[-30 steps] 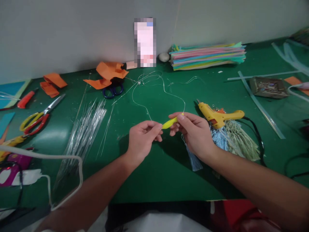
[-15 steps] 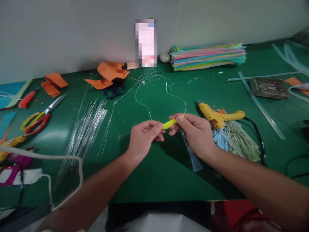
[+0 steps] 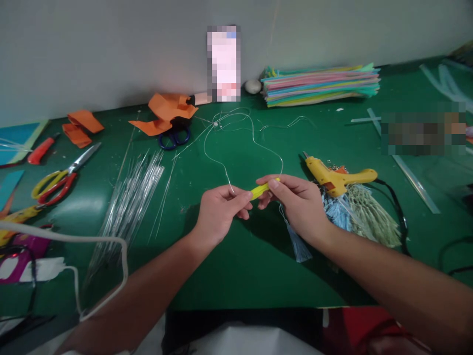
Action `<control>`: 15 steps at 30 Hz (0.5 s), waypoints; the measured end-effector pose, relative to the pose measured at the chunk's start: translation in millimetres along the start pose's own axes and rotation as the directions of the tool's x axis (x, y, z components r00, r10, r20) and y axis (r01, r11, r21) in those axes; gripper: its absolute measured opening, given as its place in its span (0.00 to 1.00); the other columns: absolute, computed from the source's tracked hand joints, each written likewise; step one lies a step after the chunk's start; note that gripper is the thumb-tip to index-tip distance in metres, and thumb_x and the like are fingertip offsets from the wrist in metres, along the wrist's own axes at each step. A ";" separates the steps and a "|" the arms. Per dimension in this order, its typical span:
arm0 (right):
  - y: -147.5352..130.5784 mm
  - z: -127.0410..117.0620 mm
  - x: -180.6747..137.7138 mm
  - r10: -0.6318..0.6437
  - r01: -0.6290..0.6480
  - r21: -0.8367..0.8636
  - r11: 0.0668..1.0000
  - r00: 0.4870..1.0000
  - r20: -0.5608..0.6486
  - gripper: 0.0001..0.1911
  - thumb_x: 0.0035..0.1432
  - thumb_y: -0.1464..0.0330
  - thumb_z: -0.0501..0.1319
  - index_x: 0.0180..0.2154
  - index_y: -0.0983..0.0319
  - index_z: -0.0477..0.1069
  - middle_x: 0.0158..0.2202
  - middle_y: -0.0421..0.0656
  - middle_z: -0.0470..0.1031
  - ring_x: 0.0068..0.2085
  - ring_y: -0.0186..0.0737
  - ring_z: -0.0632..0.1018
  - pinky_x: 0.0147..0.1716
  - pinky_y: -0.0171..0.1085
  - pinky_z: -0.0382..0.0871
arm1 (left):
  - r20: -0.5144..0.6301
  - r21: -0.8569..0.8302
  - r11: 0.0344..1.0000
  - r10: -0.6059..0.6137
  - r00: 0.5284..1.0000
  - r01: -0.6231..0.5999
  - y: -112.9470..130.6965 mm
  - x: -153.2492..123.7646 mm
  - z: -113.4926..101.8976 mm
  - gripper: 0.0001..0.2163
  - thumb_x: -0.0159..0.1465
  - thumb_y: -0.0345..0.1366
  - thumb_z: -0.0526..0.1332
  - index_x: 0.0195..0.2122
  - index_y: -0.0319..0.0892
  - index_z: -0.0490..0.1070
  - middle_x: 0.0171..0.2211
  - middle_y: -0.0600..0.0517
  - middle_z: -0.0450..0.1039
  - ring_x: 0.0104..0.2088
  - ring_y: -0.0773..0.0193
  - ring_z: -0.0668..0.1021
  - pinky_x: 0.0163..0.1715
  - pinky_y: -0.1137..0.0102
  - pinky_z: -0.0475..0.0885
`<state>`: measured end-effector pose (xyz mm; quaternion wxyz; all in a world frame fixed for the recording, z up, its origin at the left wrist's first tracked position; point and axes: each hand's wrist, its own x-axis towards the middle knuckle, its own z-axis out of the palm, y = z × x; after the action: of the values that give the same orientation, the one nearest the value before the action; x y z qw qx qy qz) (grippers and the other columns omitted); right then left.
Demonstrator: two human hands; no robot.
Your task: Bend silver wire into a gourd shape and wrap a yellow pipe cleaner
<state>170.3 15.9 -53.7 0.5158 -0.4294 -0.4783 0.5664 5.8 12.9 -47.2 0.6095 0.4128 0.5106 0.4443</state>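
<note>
A short, bright yellow strip [image 3: 260, 190] is stretched between both hands over the green table; its exact material is hard to make out. My left hand [image 3: 223, 209] pinches its left end between thumb and fingers. At the other end, my right hand [image 3: 295, 197] grips it with the thumb on top. Thin clear wire [image 3: 254, 138] loops away from both hands to a tangle further back. Beneath my right wrist a blue tassel [image 3: 298, 244] lies on the table, beside a yellow glue gun [image 3: 338, 177] resting on more tassels [image 3: 371, 212].
Left lie a bundle of silvery wires [image 3: 135, 197], scissors with red and yellow handles [image 3: 70, 172], and a white cable [image 3: 123, 261]. Orange paper [image 3: 170, 111] partly covers blue-handled scissors [image 3: 173, 138]. Coloured strips [image 3: 321, 86] are stacked at the back, near a blurred phone-like screen [image 3: 224, 61].
The hands keep their hold on the yellow strip, with slightly more of it showing between them. The wire loop has shifted a little to the left.
</note>
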 end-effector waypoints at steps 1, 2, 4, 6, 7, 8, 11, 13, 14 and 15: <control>-0.2 -0.1 0.3 0.011 -0.011 -0.001 1.000 1.000 0.001 0.08 0.61 0.63 0.63 0.37 0.58 0.80 0.25 0.38 0.78 0.25 0.31 0.79 0.29 0.32 0.75 | -0.002 0.007 1.000 0.008 1.000 -0.008 -0.2 -0.1 -0.4 0.07 0.55 0.37 0.69 0.24 0.40 0.76 0.20 0.55 0.75 0.17 0.74 0.74 0.19 0.79 0.70; -0.2 -0.2 0.7 0.023 -0.023 -0.003 1.000 1.000 -0.001 0.08 0.60 0.63 0.64 0.37 0.59 0.80 0.25 0.38 0.78 0.25 0.31 0.78 0.29 0.32 0.74 | -0.004 0.017 1.000 0.018 1.000 -0.018 -0.3 -0.2 -0.9 0.07 0.55 0.37 0.69 0.24 0.40 0.76 0.19 0.56 0.75 0.17 0.74 0.74 0.19 0.79 0.70; 0.6 -0.5 1.8 0.045 -0.045 -0.002 0.999 0.999 -0.008 0.07 0.58 0.63 0.65 0.36 0.59 0.80 0.24 0.38 0.78 0.24 0.31 0.77 0.28 0.32 0.74 | -0.013 0.047 0.998 0.038 0.999 -0.037 -0.4 -0.5 -1.5 0.07 0.55 0.37 0.69 0.24 0.41 0.75 0.19 0.56 0.75 0.17 0.74 0.74 0.19 0.78 0.70; 2.1 -0.9 3.1 0.067 -0.067 0.020 0.998 0.998 -0.013 0.06 0.55 0.64 0.68 0.33 0.60 0.79 0.24 0.37 0.77 0.24 0.30 0.77 0.27 0.32 0.73 | -0.033 0.087 0.995 0.059 0.998 -0.056 -0.2 -0.8 -1.6 0.08 0.55 0.38 0.69 0.24 0.41 0.75 0.19 0.56 0.75 0.17 0.73 0.74 0.19 0.78 0.70; 3.0 -1.2 3.8 0.082 -0.082 0.041 0.996 0.997 -0.013 0.06 0.54 0.64 0.69 0.32 0.60 0.79 0.24 0.38 0.77 0.23 0.30 0.76 0.26 0.32 0.73 | -0.042 0.108 0.992 0.072 0.996 -0.067 0.1 -1.0 -1.5 0.08 0.56 0.38 0.69 0.24 0.41 0.75 0.19 0.55 0.75 0.17 0.73 0.74 0.20 0.77 0.70; 3.8 -1.4 4.4 0.100 -0.099 0.066 0.993 0.995 -0.012 0.06 0.53 0.64 0.70 0.31 0.60 0.79 0.24 0.38 0.77 0.23 0.30 0.76 0.25 0.32 0.72 | -0.049 0.129 0.988 0.087 0.995 -0.080 0.3 -1.2 -1.2 0.08 0.56 0.38 0.69 0.24 0.41 0.75 0.20 0.55 0.75 0.17 0.72 0.74 0.20 0.77 0.70; 5.2 -1.5 5.7 0.149 -0.146 0.129 0.981 0.989 -0.019 0.08 0.52 0.64 0.70 0.29 0.61 0.77 0.24 0.38 0.77 0.22 0.29 0.75 0.24 0.31 0.71 | -0.051 0.181 0.975 0.137 0.989 -0.126 0.8 -1.6 0.0 0.07 0.56 0.37 0.68 0.24 0.41 0.75 0.20 0.55 0.75 0.18 0.71 0.75 0.20 0.76 0.70; 5.3 -1.1 5.7 0.157 -0.152 0.143 0.978 0.987 -0.024 0.09 0.52 0.63 0.70 0.29 0.61 0.76 0.24 0.39 0.78 0.22 0.30 0.76 0.24 0.31 0.72 | -0.049 0.185 0.970 0.166 0.985 -0.155 0.4 -1.7 0.7 0.06 0.56 0.37 0.68 0.25 0.42 0.76 0.20 0.55 0.75 0.19 0.71 0.76 0.21 0.76 0.71; 5.1 -0.8 5.5 0.155 -0.150 0.147 0.978 0.988 -0.023 0.09 0.53 0.63 0.70 0.29 0.61 0.76 0.25 0.39 0.78 0.23 0.30 0.76 0.25 0.32 0.73 | -0.047 0.179 0.970 0.177 0.983 -0.166 -0.2 -1.8 0.9 0.05 0.56 0.36 0.68 0.26 0.42 0.76 0.21 0.55 0.76 0.19 0.71 0.76 0.22 0.75 0.72; 4.8 -0.4 5.2 0.151 -0.147 0.153 0.977 0.988 -0.018 0.09 0.53 0.62 0.69 0.30 0.61 0.76 0.26 0.39 0.78 0.23 0.31 0.77 0.26 0.32 0.74 | -0.044 0.169 0.970 0.185 0.982 -0.175 -0.9 -1.8 1.0 0.05 0.57 0.36 0.68 0.27 0.42 0.76 0.22 0.55 0.76 0.20 0.71 0.76 0.23 0.75 0.72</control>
<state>169.3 21.1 -58.4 0.5100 -0.4321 -0.3929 0.6315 6.7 10.9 -47.5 0.5152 0.4930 0.5238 0.4661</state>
